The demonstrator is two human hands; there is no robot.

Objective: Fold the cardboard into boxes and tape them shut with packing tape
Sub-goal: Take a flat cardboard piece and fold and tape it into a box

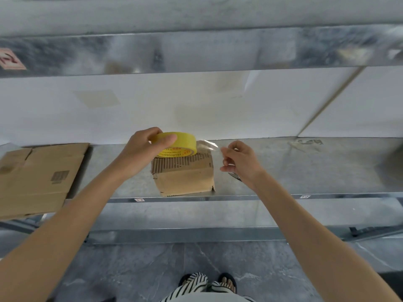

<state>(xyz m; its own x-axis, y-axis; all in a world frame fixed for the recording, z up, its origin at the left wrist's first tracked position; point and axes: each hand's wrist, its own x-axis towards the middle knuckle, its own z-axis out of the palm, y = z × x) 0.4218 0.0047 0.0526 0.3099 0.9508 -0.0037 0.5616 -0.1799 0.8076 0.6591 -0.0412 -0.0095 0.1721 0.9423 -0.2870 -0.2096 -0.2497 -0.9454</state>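
At mid-frame box looks folded, taping just starting: L hand grips tape roll, R hand pinches strip; flat cardboard at left not yet folded

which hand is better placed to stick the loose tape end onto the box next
Right, probably: the right hand pinches the clear tape end near the box, while the left hand grips the tape roll.

The tape roll is coloured yellow, with red print on its side; the tape strip is clear. The box and, at left, the flat cardboard are brown; ribbed striping is exposed on the box top. The shelf is mottled silver-grey. The trousers are striped black and white.
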